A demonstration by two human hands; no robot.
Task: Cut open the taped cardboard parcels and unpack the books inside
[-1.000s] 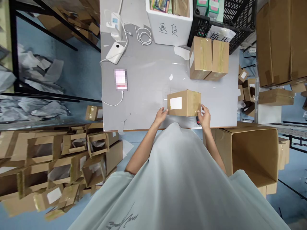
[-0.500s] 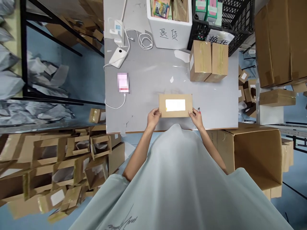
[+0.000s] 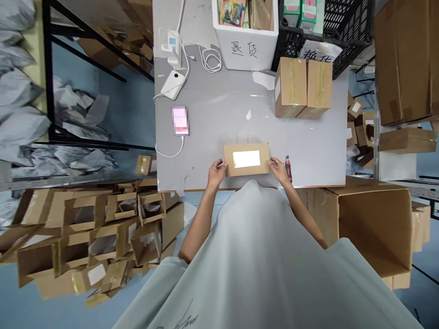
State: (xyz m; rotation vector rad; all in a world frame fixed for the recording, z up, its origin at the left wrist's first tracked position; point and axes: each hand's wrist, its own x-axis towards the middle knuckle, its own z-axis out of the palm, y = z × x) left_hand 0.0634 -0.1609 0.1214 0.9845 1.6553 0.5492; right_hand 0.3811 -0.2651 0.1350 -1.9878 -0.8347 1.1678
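Note:
A small brown cardboard box (image 3: 246, 160) with a white label on top lies near the front edge of the grey table (image 3: 219, 114). My left hand (image 3: 216, 170) grips its left end, fingers curled round the corner. My right hand (image 3: 279, 167) holds its right end the same way. A red and black cutter (image 3: 288, 167) lies on the table just right of my right hand.
Two taped boxes (image 3: 303, 87) stand at the back right, beside a white bin (image 3: 244, 32) and a black crate (image 3: 325, 23). A phone (image 3: 180, 121) with cable and a power bank (image 3: 173, 84) lie left. A large open carton (image 3: 372, 224) sits right; opened boxes (image 3: 103, 228) pile left.
The box has been turned so its labelled face points up and drawn left and nearer to the table's front edge. Both hands stayed on its ends. The cutter now shows.

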